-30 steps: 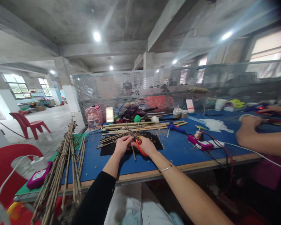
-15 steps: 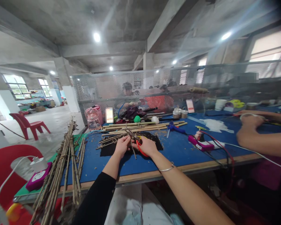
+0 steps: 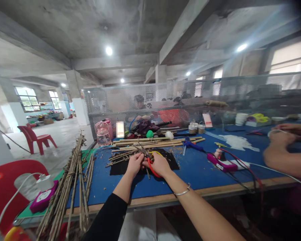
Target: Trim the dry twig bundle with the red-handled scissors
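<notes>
My right hand (image 3: 161, 165) is closed around scissors (image 3: 153, 171) with red and yellow handles, and their metal blades point up and away to the left. Close against it, my left hand (image 3: 134, 164) pinches a thin brown twig (image 3: 148, 173), whose lower end sticks out below the fingers. The blades lie right by the left fingertips; whether they touch the twig is hidden. Beneath both hands is a black mat (image 3: 117, 170), with several cut twigs (image 3: 120, 156) on its left part and small scraps scattered around.
Long sticks (image 3: 163, 143) lie behind the mat. A bundle of twigs (image 3: 67, 187) leans over the table's left end. Rightward are a blue glue gun (image 3: 193, 144), a purple power strip (image 3: 223, 163) with cables, and a co-worker's arm (image 3: 288, 150). A perforated metal screen (image 3: 110, 100) stands behind.
The view has tilted, so everything sits slightly lower and further right. My hands stay together with the scissors and twig. The co-worker's hand at right has shifted a little.
</notes>
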Demonstrator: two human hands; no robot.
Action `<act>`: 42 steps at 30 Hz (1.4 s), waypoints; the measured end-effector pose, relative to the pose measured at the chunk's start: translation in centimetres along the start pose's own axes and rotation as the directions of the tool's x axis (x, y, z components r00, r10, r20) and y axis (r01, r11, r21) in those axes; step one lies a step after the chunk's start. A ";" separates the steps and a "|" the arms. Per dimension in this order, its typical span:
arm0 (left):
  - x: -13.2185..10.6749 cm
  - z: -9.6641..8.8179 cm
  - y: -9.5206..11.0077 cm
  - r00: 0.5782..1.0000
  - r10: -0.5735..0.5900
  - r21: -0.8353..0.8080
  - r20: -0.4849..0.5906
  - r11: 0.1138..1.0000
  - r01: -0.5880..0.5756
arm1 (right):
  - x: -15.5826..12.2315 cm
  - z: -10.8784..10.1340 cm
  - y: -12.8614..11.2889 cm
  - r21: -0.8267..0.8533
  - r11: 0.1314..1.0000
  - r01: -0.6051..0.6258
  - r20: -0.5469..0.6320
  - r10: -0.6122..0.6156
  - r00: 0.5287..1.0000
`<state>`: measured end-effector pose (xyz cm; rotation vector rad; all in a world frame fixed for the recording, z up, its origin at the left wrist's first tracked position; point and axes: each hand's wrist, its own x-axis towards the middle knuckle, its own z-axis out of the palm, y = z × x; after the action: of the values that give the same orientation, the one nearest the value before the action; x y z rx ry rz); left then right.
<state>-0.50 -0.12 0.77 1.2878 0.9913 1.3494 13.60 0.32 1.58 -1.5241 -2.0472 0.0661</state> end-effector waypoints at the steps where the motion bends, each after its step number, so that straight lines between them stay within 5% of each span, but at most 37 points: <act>1: -0.1 0.0 0.0 1.000 -0.003 0.008 -0.002 1.000 0.003 | 0.0 0.0 0.0 -0.004 1.000 -0.009 -0.003 0.009 1.000; 9: -0.2 0.0 0.0 0.999 0.006 0.090 0.050 0.996 -0.011 | 0.2 0.0 -0.1 -0.038 0.999 0.023 -0.065 -0.025 0.998; 32: -0.1 -0.2 -0.4 0.998 0.057 0.147 0.017 0.987 -0.059 | 0.1 0.2 0.2 0.059 0.990 -0.128 0.179 0.116 0.977; 42: -0.3 -0.2 -0.3 0.999 0.027 0.135 0.047 0.990 -0.034 | -0.2 -0.6 -0.5 -0.076 0.994 -0.076 0.041 0.080 0.996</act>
<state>-0.65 -0.38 0.41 1.4348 1.0509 1.2880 13.51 -0.22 2.22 -1.6621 -2.0446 0.0552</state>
